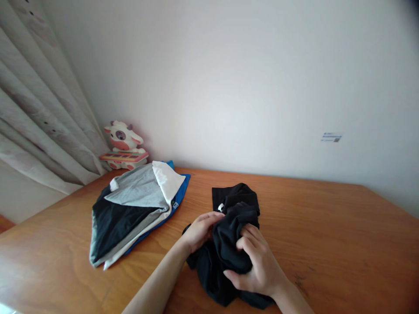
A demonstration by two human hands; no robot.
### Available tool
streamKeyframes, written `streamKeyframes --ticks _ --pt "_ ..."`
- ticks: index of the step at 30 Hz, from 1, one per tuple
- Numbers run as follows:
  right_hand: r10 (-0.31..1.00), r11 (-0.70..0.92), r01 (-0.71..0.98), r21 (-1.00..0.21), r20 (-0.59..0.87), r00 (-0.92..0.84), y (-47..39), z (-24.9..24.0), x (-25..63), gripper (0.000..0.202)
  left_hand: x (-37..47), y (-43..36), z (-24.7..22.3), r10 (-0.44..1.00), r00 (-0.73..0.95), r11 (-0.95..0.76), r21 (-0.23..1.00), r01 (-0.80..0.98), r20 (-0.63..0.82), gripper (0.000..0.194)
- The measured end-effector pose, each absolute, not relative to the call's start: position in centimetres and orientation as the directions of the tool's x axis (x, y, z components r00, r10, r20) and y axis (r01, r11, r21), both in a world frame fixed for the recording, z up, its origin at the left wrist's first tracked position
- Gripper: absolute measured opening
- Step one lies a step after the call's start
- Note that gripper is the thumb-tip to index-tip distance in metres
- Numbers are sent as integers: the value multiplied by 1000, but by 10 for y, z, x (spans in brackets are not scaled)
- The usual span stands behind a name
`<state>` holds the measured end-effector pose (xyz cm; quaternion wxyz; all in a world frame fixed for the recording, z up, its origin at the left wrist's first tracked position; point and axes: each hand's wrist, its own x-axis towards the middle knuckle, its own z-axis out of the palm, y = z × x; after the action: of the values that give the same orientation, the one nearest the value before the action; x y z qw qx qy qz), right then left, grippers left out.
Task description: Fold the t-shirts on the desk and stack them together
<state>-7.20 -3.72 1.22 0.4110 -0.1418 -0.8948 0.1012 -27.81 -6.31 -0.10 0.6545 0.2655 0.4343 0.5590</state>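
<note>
A crumpled black garment (234,237) lies bunched on the wooden table in front of me, with a small white tag showing near its upper left part. My left hand (203,229) grips the garment's left side, its fingertips partly tucked behind a fold. On the right, the fingers of my right hand (257,261) curl into the bunched cloth, thumb lower down against it. What kind of garment it is cannot be made out from the folds.
Left of my hands lies a flat stack of clothes (137,187) in grey, black, white and blue. A cow-shaped toy keyboard (124,146) stands behind it by the curtain (39,109). The wooden table (327,231) meets a white wall (245,87) bearing a small sticker (331,137).
</note>
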Motion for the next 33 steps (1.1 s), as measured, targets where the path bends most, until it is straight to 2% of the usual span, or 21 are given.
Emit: streamKeyframes --ticks 3,6,8,9,10,12,14,15,18,20,23,26,28,30,33 --pt "375 925 285 -253 738 -561 -31 16 -64 22 -274 -63 -9 972 -119 158 937 -310 -203 42" --pt "472 837 486 -253 782 -406 -12 16 -39 24 -279 -62 -18 962 -263 73 997 -37 -80 36" --pt "600 653 653 -384 788 -137 4 14 -17 20 -284 -61 -21 944 -315 -13 961 275 103 23" --pt "645 542 692 -476 764 21 12 13 -7 18 -285 -61 -22 934 -298 -51 899 435 197 20" --pt "677 443 693 -569 719 158 19 11 1 19 -286 -61 -22 929 -252 -84 819 567 269 24" --pt "746 319 631 -707 598 293 30 7 14 38 -286 -60 -22 941 -130 -128 686 717 312 38" --pt "843 260 608 -750 484 236 37 1 19 53 -284 -57 -22 964 -54 -129 635 762 260 49" --pt "885 236 625 -744 430 177 39 -2 20 55 -284 -56 -22 972 -44 -115 631 767 231 52" --pt "943 193 696 -692 326 62 42 -9 18 50 -282 -52 -20 983 -81 -51 662 748 167 62" --pt "952 178 699 -692 300 55 41 -10 16 50 -282 -50 -19 985 -103 -16 675 737 136 66" --pt "968 146 674 -725 247 55 39 -6 14 53 -282 -49 -18 986 -115 5 665 746 121 63" --pt "964 176 639 -749 262 42 40 -3 18 54 -290 -47 -19 950 -210 -9 691 722 231 53" --pt "936 236 628 -741 348 59 43 -3 23 50 -303 -46 -20 864 -335 -54 730 682 377 41" --pt "876 291 638 -713 466 122 46 -2 29 45 -323 -47 -19 707 -481 -109 752 650 519 29" --pt "763 300 638 -710 580 286 49 -1 36 44 -360 -53 -13 412 -701 -144 801 581 582 19"
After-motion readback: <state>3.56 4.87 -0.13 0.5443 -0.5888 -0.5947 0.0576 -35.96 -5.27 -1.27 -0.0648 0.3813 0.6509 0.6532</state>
